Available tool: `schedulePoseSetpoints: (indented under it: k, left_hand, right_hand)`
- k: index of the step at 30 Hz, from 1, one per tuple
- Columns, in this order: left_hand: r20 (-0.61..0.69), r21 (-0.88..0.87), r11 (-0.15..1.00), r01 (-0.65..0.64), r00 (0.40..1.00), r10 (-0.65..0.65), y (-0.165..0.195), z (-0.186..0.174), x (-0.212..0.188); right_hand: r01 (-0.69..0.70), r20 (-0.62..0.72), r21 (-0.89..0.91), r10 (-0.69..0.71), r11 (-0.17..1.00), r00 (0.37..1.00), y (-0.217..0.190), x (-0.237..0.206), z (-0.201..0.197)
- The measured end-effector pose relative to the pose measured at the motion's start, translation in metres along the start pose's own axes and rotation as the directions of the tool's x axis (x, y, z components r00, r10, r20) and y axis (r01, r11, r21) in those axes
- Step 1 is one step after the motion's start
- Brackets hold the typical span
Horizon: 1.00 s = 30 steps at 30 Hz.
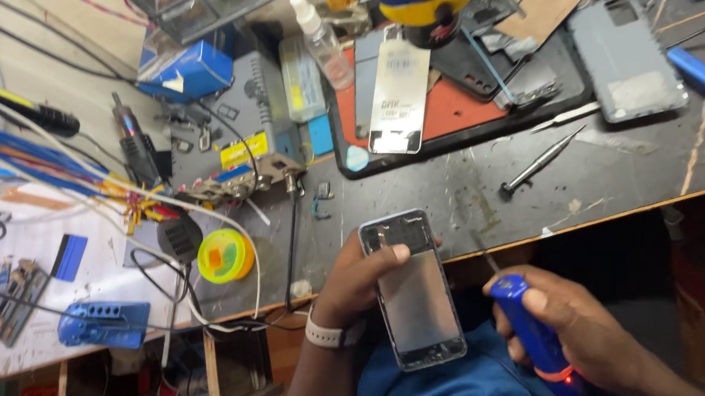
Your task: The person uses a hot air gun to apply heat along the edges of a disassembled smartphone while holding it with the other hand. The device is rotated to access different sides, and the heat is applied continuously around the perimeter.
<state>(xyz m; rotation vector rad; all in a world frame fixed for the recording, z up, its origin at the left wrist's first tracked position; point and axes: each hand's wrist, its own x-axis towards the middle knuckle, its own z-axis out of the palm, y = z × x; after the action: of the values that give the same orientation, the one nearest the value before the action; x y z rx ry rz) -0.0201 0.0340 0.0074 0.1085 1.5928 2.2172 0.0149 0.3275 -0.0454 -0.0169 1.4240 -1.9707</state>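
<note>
A dark, scuffed workbench (485,191) runs across the view, its front edge slanting from the lower left up to the right. Most of the bench is crowded. A red and black mat (458,106) near the back edge carries a screen protector sheet (400,85) and a grey phone back cover (625,56). A metal screwdriver (539,161) lies on a bare strip between the mat and the front edge. Toward the left corner sit tangled cables (57,169) and a yellow-green tape roll (224,255). The open room lies off the front edge, over the person's lap.

There, the left hand (359,285) grips an opened phone (414,289), fingers wrapped behind it and thumb pressed on its upper left edge. The right hand (583,330) is clamped around a blue electric screwdriver (535,331), whose thin bit points toward the phone's upper right edge, just short of it.
</note>
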Motion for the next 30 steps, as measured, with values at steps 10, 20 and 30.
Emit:
schedulePoseSetpoints:
  k: [10, 20, 30]
  left_hand:
    - [-0.003, 0.134, 0.989, 0.067, 0.998, -0.067, 0.003, 0.006, 0.000]
    - [-0.006, 0.086, 0.992, 0.088, 0.996, -0.088, -0.008, -0.003, 0.001]
    - [-0.011, 0.110, 0.992, 0.065, 0.998, -0.064, 0.002, 0.003, 0.000]
  right_hand:
    - [-0.219, -0.025, -0.194, 0.218, 0.956, 0.976, -0.024, 0.005, 0.032]
    - [-0.136, -0.037, -0.153, 0.131, 0.979, 0.991, -0.011, 0.008, 0.028]
    - [-0.137, -0.047, -0.089, 0.133, 0.987, 0.990, -0.007, 0.010, 0.030]
